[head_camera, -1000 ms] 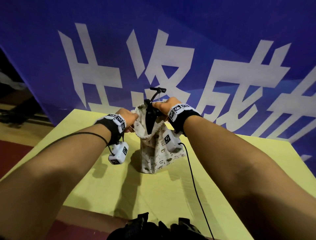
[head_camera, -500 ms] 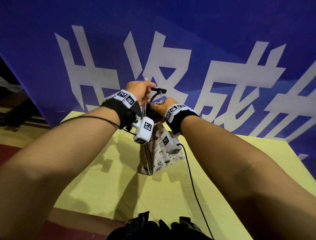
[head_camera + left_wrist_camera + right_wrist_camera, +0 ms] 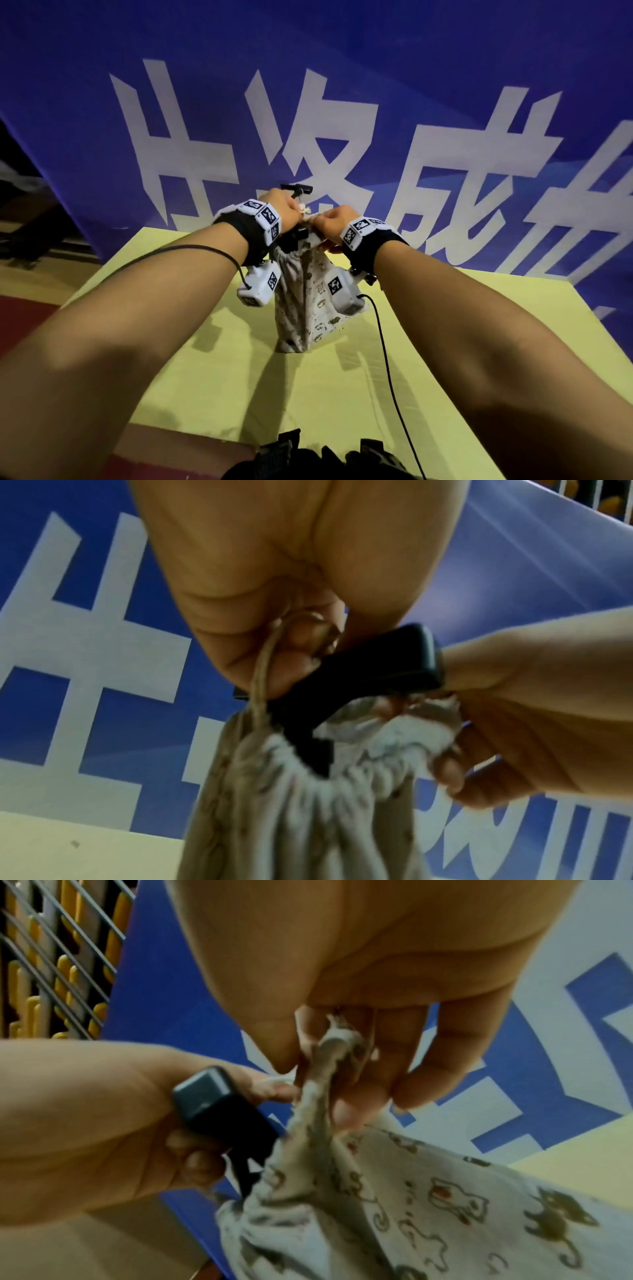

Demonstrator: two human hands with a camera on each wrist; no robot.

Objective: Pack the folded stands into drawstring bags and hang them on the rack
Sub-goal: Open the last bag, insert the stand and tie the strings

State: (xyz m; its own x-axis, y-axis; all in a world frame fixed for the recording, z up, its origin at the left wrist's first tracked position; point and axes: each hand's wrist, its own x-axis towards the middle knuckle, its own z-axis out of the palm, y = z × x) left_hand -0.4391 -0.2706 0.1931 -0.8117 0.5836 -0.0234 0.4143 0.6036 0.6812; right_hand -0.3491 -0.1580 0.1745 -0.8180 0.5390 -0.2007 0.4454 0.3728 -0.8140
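Cinching the drawstring bag goes best, I judge, if the cord is drawn away from the mouth while the other side is held firm, with the black folded stand pushed below the gathers, since its end sticks out of the puckered opening. Both forearms reach forward over the yellow table, wrists level, knuckles up. The left hand pinches the cord loop; the right hand pinches the bag's rim between thumb and fingers. Beyond hangs a blue banner.
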